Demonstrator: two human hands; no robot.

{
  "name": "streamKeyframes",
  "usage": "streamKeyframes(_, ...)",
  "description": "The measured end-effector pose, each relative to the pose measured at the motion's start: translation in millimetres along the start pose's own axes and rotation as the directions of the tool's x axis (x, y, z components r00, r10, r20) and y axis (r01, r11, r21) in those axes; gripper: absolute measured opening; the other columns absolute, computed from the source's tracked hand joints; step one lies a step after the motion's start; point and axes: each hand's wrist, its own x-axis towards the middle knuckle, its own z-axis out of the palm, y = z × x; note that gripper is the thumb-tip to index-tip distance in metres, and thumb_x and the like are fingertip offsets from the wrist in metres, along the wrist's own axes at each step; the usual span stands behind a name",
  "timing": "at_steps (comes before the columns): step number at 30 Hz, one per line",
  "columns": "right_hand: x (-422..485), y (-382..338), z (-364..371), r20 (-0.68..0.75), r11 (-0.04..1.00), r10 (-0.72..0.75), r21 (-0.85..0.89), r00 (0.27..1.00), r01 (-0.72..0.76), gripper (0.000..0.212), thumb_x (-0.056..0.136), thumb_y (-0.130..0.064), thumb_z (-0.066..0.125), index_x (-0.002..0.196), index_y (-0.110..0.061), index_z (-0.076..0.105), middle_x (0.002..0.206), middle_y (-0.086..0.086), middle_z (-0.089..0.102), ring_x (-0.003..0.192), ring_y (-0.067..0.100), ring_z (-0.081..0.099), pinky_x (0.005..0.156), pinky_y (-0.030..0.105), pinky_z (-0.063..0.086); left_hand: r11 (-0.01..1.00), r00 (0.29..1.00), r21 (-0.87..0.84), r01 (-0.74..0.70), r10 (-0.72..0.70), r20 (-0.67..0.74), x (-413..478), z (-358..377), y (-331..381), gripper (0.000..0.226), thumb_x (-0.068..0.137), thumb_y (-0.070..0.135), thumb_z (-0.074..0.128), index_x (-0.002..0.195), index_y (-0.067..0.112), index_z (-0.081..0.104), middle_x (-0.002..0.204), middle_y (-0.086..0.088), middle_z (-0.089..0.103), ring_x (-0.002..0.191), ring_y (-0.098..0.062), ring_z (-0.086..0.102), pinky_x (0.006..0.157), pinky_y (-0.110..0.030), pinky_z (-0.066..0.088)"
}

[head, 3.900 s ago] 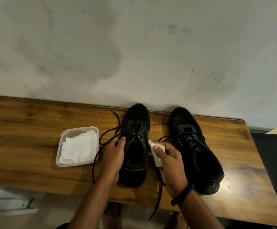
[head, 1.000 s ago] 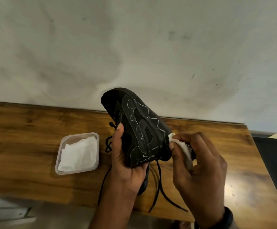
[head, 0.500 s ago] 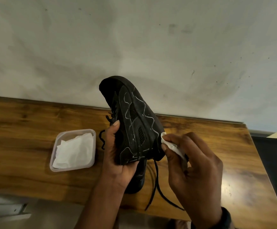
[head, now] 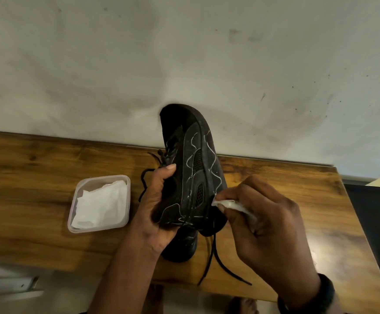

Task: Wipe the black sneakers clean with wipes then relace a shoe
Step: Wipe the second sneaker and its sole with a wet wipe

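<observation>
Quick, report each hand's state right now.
Left hand: grips the raised black sneaker.
Right hand: pinches a folded white wipe against that sneaker's side.

Room to pass over the worktop (head: 26, 177) at left and far right; tub of wipes (head: 103, 177) sits left of centre, wall (head: 184, 53) blocks far side.

- We see a wooden table (head: 37, 177), its far edge against the wall.
- Left of the middle stands a clear plastic tub (head: 126, 184) (white wipes (head: 100, 205) inside).
- By the near edge rests a black sneaker (head: 180, 248), mostly hidden.
- Black laces (head: 220, 266) lie just right of it.
</observation>
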Motion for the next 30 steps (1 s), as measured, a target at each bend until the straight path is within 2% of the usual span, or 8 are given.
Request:
streamKeyframes(5, 0.1, 2.3, -9.1, 0.215, 0.997, -0.047, 0.073, 0.975, 0.032, 0.016, 0.086, -0.017, 0.068, 0.095, -0.029, 0.074, 0.094, -0.018, 0.063, 0.079, 0.004, 0.065, 0.056, 0.03, 0.053, 1.0, 1.0, 0.0, -0.002, 0.002, 0.01, -1.7, 2.1, 1.4, 0.027, 0.089, 0.034, 0.059, 0.096, 0.012, 0.075, 0.087, -0.008, 0.076, 0.073, -0.023, 0.075, 0.059, -0.032, 0.062)
streamKeyframes(7, -0.4, 2.3, -10.5, 0.248, 0.998, -0.052, 0.052, 0.967, 0.041, 0.016, 0.086, -0.021, 0.068, 0.096, -0.033, 0.073, 0.095, -0.02, 0.063, 0.08, 0.004, 0.064, 0.057, 0.029, 0.054, 1.0, 1.0, 0.022, 0.0, 0.0, -0.007, -1.2, -0.4, 0.6, 0.027, 0.089, 0.035, 0.06, 0.097, 0.014, 0.075, 0.089, -0.008, 0.076, 0.075, -0.022, 0.075, 0.06, -0.033, 0.062)
streamKeyframes(12, -1.0, -4.0, 2.7, 0.032, 0.997, 0.079, -0.03, 0.996, -0.078, 0.022, 0.083, -0.029, 0.072, 0.104, -0.031, 0.064, 0.095, -0.019, 0.066, 0.076, 0.002, 0.063, 0.055, 0.025, 0.054, 0.999, 1.0, 0.038, -0.009, 0.01, -0.025, -1.8, -4.4, 0.2, 0.027, 0.092, 0.037, 0.057, 0.094, 0.015, 0.073, 0.081, -0.004, 0.074, 0.067, -0.019, 0.072, 0.056, -0.03, 0.06)
streamKeyframes(15, -2.1, -5.7, 10.1, -0.06, 0.993, 0.098, -0.057, 0.993, -0.102, 0.008, 0.088, -0.027, 0.071, 0.096, -0.026, 0.07, 0.09, -0.017, 0.066, 0.073, 0.003, 0.062, 0.053, 0.026, 0.052, 1.0, 1.0, 0.017, -0.009, 0.01, -0.022, -1.4, -3.4, 0.5, 0.03, 0.093, 0.036, 0.056, 0.088, 0.015, 0.075, 0.08, -0.004, 0.074, 0.066, -0.018, 0.072, 0.055, -0.029, 0.059)
streamKeyframes(19, -2.8, -5.9, 12.8, -0.152, 0.988, 0.126, -0.065, 0.98, -0.138, 0.007, 0.087, -0.02, 0.074, 0.093, -0.019, 0.07, 0.088, -0.011, 0.065, 0.073, 0.005, 0.061, 0.054, 0.023, 0.051, 0.998, 1.0, 0.061, 0.0, 0.001, -0.017, -1.3, -4.7, -2.4, 0.033, 0.091, 0.037, 0.059, 0.108, 0.012, 0.072, 0.09, -0.006, 0.074, 0.073, -0.019, 0.073, 0.061, -0.03, 0.06)
streamKeyframes(21, -1.7, -4.3, 9.4, -0.113, 0.993, 0.1, -0.057, 0.989, -0.107, 0.005, 0.088, -0.02, 0.072, 0.093, -0.018, 0.071, 0.088, -0.01, 0.064, 0.073, 0.006, 0.061, 0.054, 0.023, 0.05, 0.998, 1.0, 0.065, 0.008, -0.007, -0.016, -0.9, -5.7, -3.9, 0.034, 0.089, 0.037, 0.061, 0.109, 0.012, 0.071, 0.092, -0.006, 0.075, 0.076, -0.02, 0.073, 0.064, -0.031, 0.061)
streamKeyframes(26, -1.6, -3.0, 0.3, 0.164, 0.998, -0.064, 0.008, 0.984, 0.063, 0.01, 0.084, -0.02, 0.071, 0.094, -0.023, 0.072, 0.093, -0.014, 0.06, 0.079, 0.006, 0.06, 0.055, 0.029, 0.052, 0.998, 0.998, 0.066, 0.024, -0.021, -0.051, 1.5, -13.1, -2.4, 0.04, 0.087, 0.042, 0.065, 0.118, 0.016, 0.068, 0.1, -0.007, 0.074, 0.087, -0.024, 0.073, 0.072, -0.036, 0.06)
streamKeyframes(30, -2.5, -6.9, 10.4, 0.015, 0.999, -0.029, -0.036, 0.999, 0.03, 0.007, 0.087, -0.025, 0.068, 0.092, -0.02, 0.071, 0.091, -0.011, 0.059, 0.078, 0.008, 0.059, 0.053, 0.029, 0.051, 0.999, 0.999, 0.046, 0.025, -0.023, -0.04, 2.1, -12.6, -1.2, 0.037, 0.086, 0.041, 0.065, 0.112, 0.016, 0.071, 0.099, -0.007, 0.074, 0.086, -0.023, 0.072, 0.074, -0.035, 0.06)
